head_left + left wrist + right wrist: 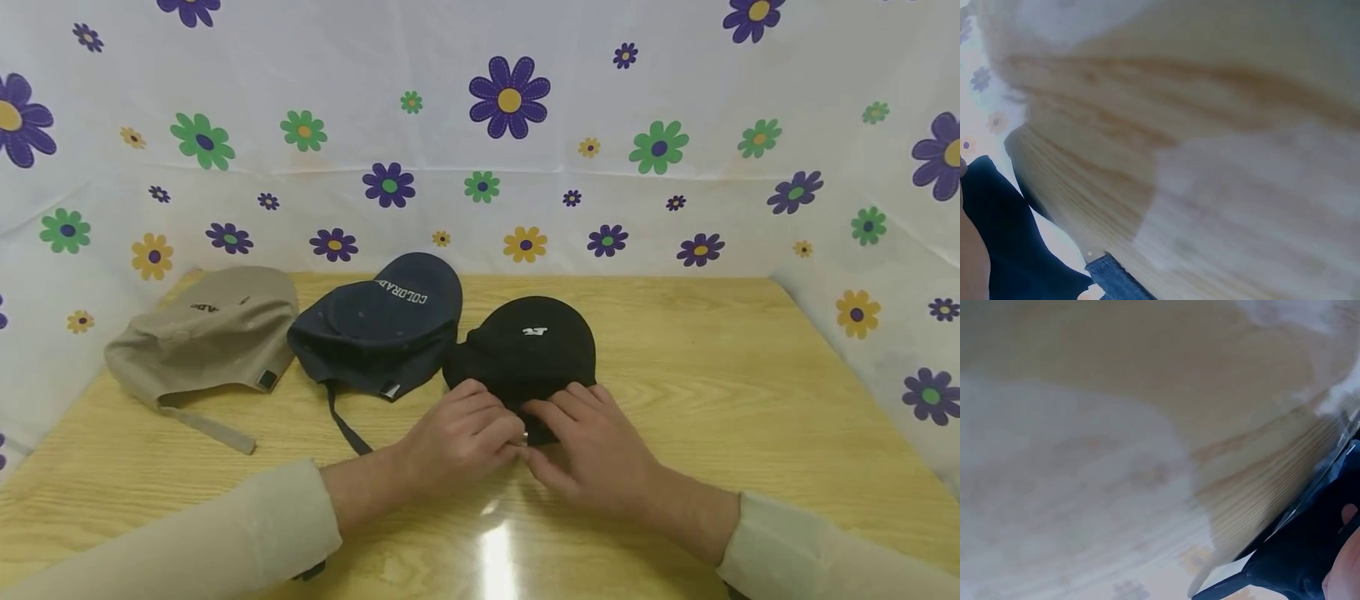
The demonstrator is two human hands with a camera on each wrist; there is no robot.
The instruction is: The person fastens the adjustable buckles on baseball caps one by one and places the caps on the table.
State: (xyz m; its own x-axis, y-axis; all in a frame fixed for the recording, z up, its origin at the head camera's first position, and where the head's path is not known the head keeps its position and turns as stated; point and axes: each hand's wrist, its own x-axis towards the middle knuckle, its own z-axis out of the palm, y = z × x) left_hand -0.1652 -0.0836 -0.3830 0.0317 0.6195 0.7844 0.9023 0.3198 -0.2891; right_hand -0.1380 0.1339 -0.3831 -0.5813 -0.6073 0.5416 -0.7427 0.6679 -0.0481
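A black baseball cap (pixel 534 354) with a small white emblem lies on the table, with its back edge towards me. My left hand (pixel 468 433) holds that back edge, thumb and fingers pinched near a small shiny metal buckle (pixel 526 437). On the other side of the buckle my right hand (pixel 600 446) grips the cap's back edge, its fingers curled over it and its thumb below. The two hands nearly meet, and the cap's strap is mostly hidden by them. Dark cloth (pixel 1304 556) shows beside the right hand (pixel 1347 565) in the right wrist view.
Left of the black cap lies a navy cap (pixel 390 325) with white lettering, its strap hanging towards me. Farther left is a beige cap (pixel 217 333) with its strap loose. The wooden table (pixel 712 367) ends at a flower-print cloth (pixel 465 75) at the back.
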